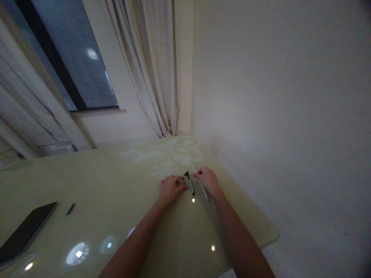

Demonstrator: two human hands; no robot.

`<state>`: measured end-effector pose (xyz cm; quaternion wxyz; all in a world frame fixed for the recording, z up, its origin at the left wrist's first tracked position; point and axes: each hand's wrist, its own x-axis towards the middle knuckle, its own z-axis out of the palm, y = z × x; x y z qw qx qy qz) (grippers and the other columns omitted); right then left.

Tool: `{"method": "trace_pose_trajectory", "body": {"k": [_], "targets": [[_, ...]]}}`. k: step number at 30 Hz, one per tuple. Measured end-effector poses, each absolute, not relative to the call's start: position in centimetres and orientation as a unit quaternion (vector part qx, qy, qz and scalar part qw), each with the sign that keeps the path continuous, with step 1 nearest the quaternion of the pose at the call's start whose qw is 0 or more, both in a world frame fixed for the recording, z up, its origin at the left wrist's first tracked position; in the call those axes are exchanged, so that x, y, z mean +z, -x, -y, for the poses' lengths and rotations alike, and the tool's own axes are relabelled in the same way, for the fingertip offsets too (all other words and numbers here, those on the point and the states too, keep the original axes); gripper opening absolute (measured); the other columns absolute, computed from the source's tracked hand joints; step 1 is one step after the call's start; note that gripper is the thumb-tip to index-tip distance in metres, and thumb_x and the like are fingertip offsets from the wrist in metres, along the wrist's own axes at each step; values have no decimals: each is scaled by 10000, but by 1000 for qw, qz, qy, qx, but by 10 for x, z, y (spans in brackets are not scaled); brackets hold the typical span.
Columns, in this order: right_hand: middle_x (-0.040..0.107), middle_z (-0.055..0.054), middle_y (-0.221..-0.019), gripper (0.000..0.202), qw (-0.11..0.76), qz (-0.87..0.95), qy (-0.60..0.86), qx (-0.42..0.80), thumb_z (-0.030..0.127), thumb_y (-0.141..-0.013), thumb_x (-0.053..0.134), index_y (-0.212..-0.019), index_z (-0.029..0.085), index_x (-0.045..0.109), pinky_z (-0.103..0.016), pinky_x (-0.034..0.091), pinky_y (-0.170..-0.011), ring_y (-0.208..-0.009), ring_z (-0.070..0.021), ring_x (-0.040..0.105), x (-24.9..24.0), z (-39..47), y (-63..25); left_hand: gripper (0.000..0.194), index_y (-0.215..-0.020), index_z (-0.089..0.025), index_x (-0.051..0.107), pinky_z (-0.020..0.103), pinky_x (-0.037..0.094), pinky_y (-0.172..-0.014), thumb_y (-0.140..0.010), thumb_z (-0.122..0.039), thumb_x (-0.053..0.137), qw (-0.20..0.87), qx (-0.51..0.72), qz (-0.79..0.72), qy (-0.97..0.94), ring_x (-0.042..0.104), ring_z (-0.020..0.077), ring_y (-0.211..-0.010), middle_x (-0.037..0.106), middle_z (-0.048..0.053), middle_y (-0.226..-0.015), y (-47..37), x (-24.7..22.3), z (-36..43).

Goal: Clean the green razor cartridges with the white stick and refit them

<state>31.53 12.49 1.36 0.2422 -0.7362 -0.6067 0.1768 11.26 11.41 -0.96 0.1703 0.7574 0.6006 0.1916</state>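
Note:
A razor (190, 184) with a black head and a grey-and-black handle lies on the glossy table, between my two hands. To its left is my left hand (171, 189), thumb and forefinger curled around a small dark slim piece (184, 180) whose kind I cannot make out. On the razor's right, my right hand (208, 179) has its thumb and finger closed on a slender white stick (204, 191), which slants along the tabletop roughly parallel to the razor.
A black flat tablet-like device (27, 229) lies at the left, with a small dark stick (70, 209) beside it. The pale table (116, 185) meets a wall (275, 116) on the right. Behind it hang curtains (153, 69) by a window (75, 50).

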Motion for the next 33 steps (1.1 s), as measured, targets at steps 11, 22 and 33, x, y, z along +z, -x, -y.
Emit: {"method": "trace_pose_trajectory", "body": {"k": [11,22,33], "targets": [[816,-101,-966,172,207,596,762,148,371,-891,843,-912,202,815,-261,426,-682,-895,-234,754,6,-125,-308,424,-1313,-281,762,436,420,-986,-941,-476,704,162,206,-581,-771,680,309,-1117,779,82,-1101,-108,-19,-116],[819,-97,-966,137,226,607,753,116,331,-956,772,-918,204,802,-270,423,-669,-877,-227,749,20,-115,-305,370,-1338,-148,627,431,482,-1033,-1005,-305,592,157,216,-526,-808,653,297,-1124,699,137,-1149,-82,-23,-75],[797,-144,-945,317,220,600,764,92,408,-1056,606,-947,187,806,-299,421,-688,-857,-253,735,30,-109,-323,267,-845,-255,608,316,525,-704,-1024,-318,420,154,136,-511,-835,724,238,-749,742,67,-832,2,-29,-21]]}}
